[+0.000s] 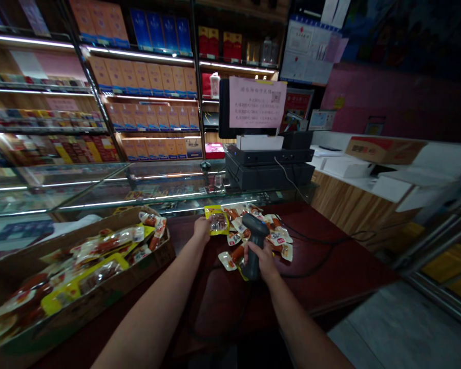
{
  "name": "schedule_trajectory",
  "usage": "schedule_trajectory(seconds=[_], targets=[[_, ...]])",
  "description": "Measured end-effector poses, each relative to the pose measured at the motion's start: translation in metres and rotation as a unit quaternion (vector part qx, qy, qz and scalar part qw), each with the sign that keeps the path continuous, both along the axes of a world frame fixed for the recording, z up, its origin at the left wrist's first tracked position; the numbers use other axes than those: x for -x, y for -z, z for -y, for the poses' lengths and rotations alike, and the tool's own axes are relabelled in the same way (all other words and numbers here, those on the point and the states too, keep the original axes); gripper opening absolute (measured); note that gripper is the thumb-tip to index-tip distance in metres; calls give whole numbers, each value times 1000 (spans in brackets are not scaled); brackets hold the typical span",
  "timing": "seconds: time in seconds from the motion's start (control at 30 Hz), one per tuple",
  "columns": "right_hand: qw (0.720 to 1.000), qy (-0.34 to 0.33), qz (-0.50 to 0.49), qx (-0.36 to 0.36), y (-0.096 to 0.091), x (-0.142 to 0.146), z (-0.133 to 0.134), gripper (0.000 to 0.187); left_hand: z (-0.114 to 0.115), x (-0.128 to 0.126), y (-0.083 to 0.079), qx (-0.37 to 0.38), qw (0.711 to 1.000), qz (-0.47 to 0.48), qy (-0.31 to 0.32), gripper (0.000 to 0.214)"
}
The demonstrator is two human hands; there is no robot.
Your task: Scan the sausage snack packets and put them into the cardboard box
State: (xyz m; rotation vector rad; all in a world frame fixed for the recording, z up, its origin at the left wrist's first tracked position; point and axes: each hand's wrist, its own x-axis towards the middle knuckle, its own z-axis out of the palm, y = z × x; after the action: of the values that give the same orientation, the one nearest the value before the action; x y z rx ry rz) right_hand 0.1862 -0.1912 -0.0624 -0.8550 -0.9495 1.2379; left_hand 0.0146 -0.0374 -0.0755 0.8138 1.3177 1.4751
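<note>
Forearms (153, 307), two, bare, across the near edge of the dark red tabletop (311, 261). Right hand (263, 261): grip wrapped round the handle of a dark handheld scanner (257, 230). Left hand (202, 229): grip pinching a yellow-edged food packet (217, 220) by its left side, near the tabletop's far edge. Loose sealed packets (278, 238), around the scanner. Carton (146, 271) of similar packets, tabletop's left end. Handling note: packet best tilted so any printed code, illegible here, faces the scanner squarely, fingers clear, film unwrinkled.
</note>
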Motion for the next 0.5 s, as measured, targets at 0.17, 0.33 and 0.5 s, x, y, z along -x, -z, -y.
schedule_trajectory(seconds=[0.17,0.33,0.5], targets=[[992,-121,1,23,-2,1,6,26,39,31,8,-108,986,127,-10,26],[981,-192,22,29,-2,3,7,38,52,27,7,-145,967,208,32,30],[982,-180,47,29,-1,3,6,34,54,25,9,-143,972,178,49,34]])
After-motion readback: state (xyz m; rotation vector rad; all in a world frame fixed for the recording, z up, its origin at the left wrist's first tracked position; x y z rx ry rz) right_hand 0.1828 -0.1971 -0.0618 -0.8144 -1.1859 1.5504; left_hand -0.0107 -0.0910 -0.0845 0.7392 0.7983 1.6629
